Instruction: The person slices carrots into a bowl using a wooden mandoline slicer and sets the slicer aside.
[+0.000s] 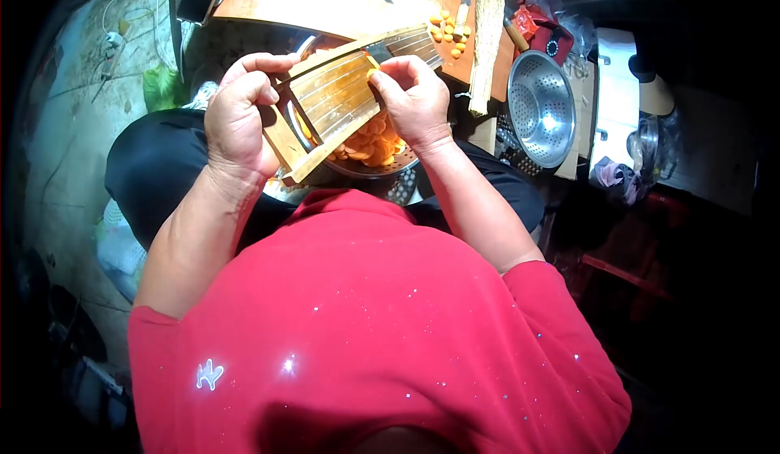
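Observation:
A wooden slicer (333, 92) with a ribbed surface lies tilted across a metal colander (398, 167). Orange carrot slices (370, 141) fill the colander below it. My left hand (242, 117) is closed on the slicer's left end by the frame. On the slicer's ribbed face, my right hand (413, 101) pinches a small orange carrot piece (373, 72), mostly hidden by the fingers.
A wooden board (325, 3) stretches behind the slicer, with carrot pieces (447, 28), a knife (463, 11) and a straw brush (486, 48) at its right. An empty steel colander (541, 109) stands further right. A green bag (163, 88) lies at the left.

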A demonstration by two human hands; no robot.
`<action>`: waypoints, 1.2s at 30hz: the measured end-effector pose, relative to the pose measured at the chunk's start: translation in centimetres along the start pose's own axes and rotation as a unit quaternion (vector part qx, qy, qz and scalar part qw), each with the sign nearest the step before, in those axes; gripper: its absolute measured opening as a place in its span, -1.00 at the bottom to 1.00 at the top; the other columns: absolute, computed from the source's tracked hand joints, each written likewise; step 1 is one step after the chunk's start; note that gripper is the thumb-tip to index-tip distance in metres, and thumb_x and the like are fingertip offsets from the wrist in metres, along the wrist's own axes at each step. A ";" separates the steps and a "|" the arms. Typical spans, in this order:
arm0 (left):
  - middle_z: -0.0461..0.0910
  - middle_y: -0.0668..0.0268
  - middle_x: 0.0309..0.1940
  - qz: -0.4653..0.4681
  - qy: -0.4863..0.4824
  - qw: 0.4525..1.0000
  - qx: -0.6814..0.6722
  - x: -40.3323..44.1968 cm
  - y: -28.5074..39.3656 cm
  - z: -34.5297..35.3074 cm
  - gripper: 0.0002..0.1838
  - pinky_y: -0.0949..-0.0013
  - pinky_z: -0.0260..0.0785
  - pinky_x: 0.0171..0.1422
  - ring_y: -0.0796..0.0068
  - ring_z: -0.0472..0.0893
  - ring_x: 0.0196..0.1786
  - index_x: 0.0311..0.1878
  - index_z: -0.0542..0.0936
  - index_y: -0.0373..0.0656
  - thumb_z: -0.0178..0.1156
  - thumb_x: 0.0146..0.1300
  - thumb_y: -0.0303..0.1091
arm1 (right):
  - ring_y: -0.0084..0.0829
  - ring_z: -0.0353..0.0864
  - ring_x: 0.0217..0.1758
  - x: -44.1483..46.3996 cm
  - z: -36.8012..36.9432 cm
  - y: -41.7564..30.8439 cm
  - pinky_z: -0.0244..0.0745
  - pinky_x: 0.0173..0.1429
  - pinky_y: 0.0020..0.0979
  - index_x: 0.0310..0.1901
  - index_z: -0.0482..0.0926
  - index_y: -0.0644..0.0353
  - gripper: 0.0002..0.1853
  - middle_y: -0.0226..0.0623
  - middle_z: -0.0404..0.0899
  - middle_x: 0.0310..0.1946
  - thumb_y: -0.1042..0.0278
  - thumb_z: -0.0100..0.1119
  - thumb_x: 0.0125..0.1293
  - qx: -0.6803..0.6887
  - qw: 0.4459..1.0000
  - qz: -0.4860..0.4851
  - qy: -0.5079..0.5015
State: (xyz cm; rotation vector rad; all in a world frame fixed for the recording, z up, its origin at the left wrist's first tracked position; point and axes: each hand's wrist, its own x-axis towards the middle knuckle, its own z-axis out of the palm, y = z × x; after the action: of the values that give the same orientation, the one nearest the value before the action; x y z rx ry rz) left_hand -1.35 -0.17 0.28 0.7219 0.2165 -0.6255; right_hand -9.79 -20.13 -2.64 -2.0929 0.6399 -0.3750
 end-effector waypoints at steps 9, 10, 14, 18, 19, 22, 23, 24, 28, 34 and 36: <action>0.55 0.10 -0.21 0.000 -0.002 1.000 0.011 -0.1 -0.2 0.0 -0.68 0.34 0.43 0.08 0.36 0.52 -0.15 -0.22 0.53 -0.37 -0.11 -0.06 -0.64 | -0.36 0.59 -0.33 0.8 -0.1 1.4 0.49 -0.16 -0.37 -0.41 0.61 0.20 -0.82 -0.24 0.58 -0.43 0.28 0.35 0.05 -0.009 1.000 0.008 0.020; 0.55 0.10 -0.21 0.000 -0.004 1.000 0.011 0.1 -0.2 -0.1 -0.68 0.34 0.43 0.08 0.36 0.52 -0.15 -0.22 0.53 -0.37 -0.11 -0.06 -0.64 | -0.36 0.59 -0.33 0.9 0.0 1.6 0.49 -0.16 -0.37 -0.41 0.61 0.20 -0.82 -0.24 0.58 -0.43 0.28 0.35 0.05 -0.009 1.000 0.007 0.022; 0.57 0.10 -0.15 -0.003 -0.014 1.000 0.019 0.3 -0.3 -0.8 -0.69 0.28 0.38 0.17 0.33 0.52 -0.08 -0.20 0.51 -0.33 -0.12 -0.04 -0.64 | -0.34 0.59 -0.34 1.4 0.3 2.4 0.49 -0.16 -0.36 -0.42 0.60 0.21 -0.82 -0.23 0.58 -0.43 0.28 0.34 0.07 -0.036 0.998 -0.013 0.045; 0.59 0.10 -0.08 -0.006 -0.039 0.999 0.028 0.1 -0.3 -1.0 -0.69 0.23 0.33 0.26 0.31 0.52 -0.01 -0.18 0.49 -0.29 -0.13 -0.02 -0.63 | -0.40 0.63 -0.27 2.6 -0.9 3.1 0.52 -0.07 -0.40 -0.35 0.59 0.24 -0.78 -0.24 0.64 -0.36 0.24 0.29 0.12 -0.022 0.994 0.098 0.033; 0.59 0.10 -0.08 -0.004 -0.040 0.999 0.036 0.1 -0.3 -1.0 -0.69 0.23 0.33 0.25 0.31 0.52 -0.01 -0.18 0.49 -0.29 -0.13 -0.01 -0.62 | -0.40 0.63 -0.25 2.7 -1.0 3.1 0.52 -0.05 -0.40 -0.33 0.59 0.24 -0.76 -0.23 0.65 -0.34 0.23 0.29 0.12 -0.027 0.995 0.096 0.025; 0.58 0.09 -0.11 0.000 -0.027 1.000 0.012 0.3 -0.3 -0.8 -0.68 0.27 0.35 0.21 0.32 0.52 -0.05 -0.17 0.50 -0.32 -0.13 -0.01 -0.63 | -0.39 0.64 -0.25 2.8 -1.2 3.1 0.52 -0.05 -0.41 -0.27 0.60 0.25 -0.72 -0.23 0.66 -0.32 0.20 0.28 0.10 -0.058 0.994 0.089 0.007; 0.58 0.08 -0.15 0.004 -0.013 1.000 0.009 0.0 -0.1 -0.4 -0.67 0.30 0.39 0.15 0.32 0.52 -0.09 -0.17 0.50 -0.35 -0.14 -0.02 -0.65 | -0.39 0.64 -0.25 3.0 -1.3 3.2 0.52 -0.05 -0.41 -0.27 0.60 0.25 -0.72 -0.23 0.66 -0.32 0.20 0.28 0.10 -0.056 0.994 0.089 0.011; 0.58 0.08 -0.15 0.002 -0.017 1.000 0.013 0.1 0.0 -0.4 -0.66 0.29 0.38 0.17 0.31 0.52 -0.08 -0.15 0.50 -0.34 -0.13 -0.02 -0.64 | -0.39 0.64 -0.24 3.4 -1.5 3.3 0.52 -0.04 -0.42 -0.23 0.61 0.25 -0.69 -0.24 0.66 -0.31 0.19 0.29 0.09 -0.061 0.993 0.101 -0.004; 0.58 0.05 -0.08 0.001 -0.010 1.000 0.023 0.6 0.0 -0.9 -0.67 0.28 0.35 0.21 0.27 0.53 -0.02 -0.19 0.51 -0.35 -0.13 -0.05 -0.66 | -0.43 0.65 -0.24 5.9 -2.1 5.9 0.52 -0.02 -0.45 -0.23 0.64 0.23 -0.69 -0.25 0.68 -0.32 0.19 0.31 0.06 -0.033 0.992 0.125 -0.004; 0.56 0.02 -0.03 0.004 -0.032 0.999 0.023 0.9 0.3 -1.3 -0.66 0.24 0.37 0.19 0.27 0.52 0.00 -0.19 0.52 -0.34 -0.15 -0.05 -0.65 | -0.49 0.63 -0.26 12.4 -4.9 10.3 0.51 -0.10 -0.45 -0.28 0.64 0.25 -0.74 -0.27 0.67 -0.33 0.24 0.37 0.09 0.032 0.978 0.163 0.129; 0.56 0.02 -0.03 0.008 -0.042 0.999 0.025 0.8 0.4 -1.3 -0.66 0.24 0.37 0.18 0.28 0.52 -0.01 -0.19 0.52 -0.32 -0.14 -0.04 -0.63 | -0.55 0.56 -0.32 13.7 -5.6 11.0 0.46 -0.23 -0.53 -0.15 0.63 0.25 -0.73 -0.37 0.63 -0.37 0.28 0.33 0.18 0.051 0.972 0.149 0.177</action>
State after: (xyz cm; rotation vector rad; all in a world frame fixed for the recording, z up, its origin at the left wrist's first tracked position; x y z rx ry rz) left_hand -0.44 0.61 -0.76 0.7429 0.1178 -0.6471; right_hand -4.55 -36.85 -8.25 -1.8101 1.1054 -0.6026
